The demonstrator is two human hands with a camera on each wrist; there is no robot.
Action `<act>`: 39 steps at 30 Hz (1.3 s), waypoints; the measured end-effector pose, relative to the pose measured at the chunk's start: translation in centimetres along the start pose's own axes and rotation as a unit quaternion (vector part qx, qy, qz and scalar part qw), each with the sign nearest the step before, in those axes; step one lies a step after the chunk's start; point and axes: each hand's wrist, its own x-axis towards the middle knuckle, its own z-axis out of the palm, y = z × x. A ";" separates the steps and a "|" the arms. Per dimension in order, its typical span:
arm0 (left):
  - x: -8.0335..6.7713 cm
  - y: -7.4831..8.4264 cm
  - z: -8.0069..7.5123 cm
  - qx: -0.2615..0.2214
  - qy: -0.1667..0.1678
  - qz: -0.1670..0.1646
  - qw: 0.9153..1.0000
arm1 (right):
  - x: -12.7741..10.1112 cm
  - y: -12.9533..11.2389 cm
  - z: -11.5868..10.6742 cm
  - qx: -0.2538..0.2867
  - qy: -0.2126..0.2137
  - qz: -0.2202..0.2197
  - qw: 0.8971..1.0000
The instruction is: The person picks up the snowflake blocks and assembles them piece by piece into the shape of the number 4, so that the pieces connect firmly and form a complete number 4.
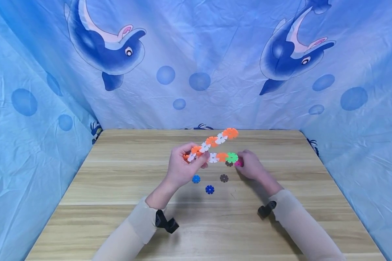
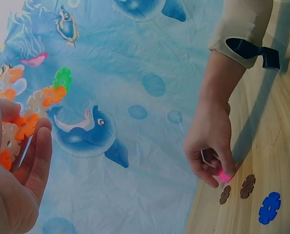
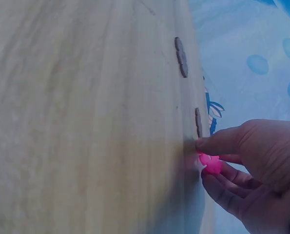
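My left hand (image 1: 179, 167) holds up a bent chain of interlocking snowflake discs (image 1: 212, 141), orange and white by turns, with a green disc (image 1: 232, 157) at one end. The fingers and thumb grip it around its bend and hide part of it. Farther right, my right hand (image 1: 252, 166) pinches a pink snowflake disc (image 3: 212, 165) between thumb and fingers, low over the table top. Beside that hand lies a brown disc (image 2: 224, 194), partly behind the thumb in the right wrist view.
Nearer on the wooden table (image 1: 117, 217) lie another brown disc (image 1: 224, 178), a dark blue disc (image 1: 209, 189) and a lighter blue disc (image 1: 196, 179). A blue curtain with dolphins (image 1: 196, 47) encloses the table's back and sides.
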 end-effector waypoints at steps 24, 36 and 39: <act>0.1 -0.2 -0.1 0.018 0.019 0.009 1.000 | -3.6 -4.0 -6.9 0.253 0.131 0.005 0.958; 0.2 -0.4 -0.1 0.019 0.017 -0.002 1.000 | -5.9 -8.4 -10.2 0.363 0.188 -0.119 0.905; 0.2 -0.4 -0.1 0.019 0.019 -0.004 1.000 | -6.3 -9.1 -10.7 0.371 0.199 -0.146 0.895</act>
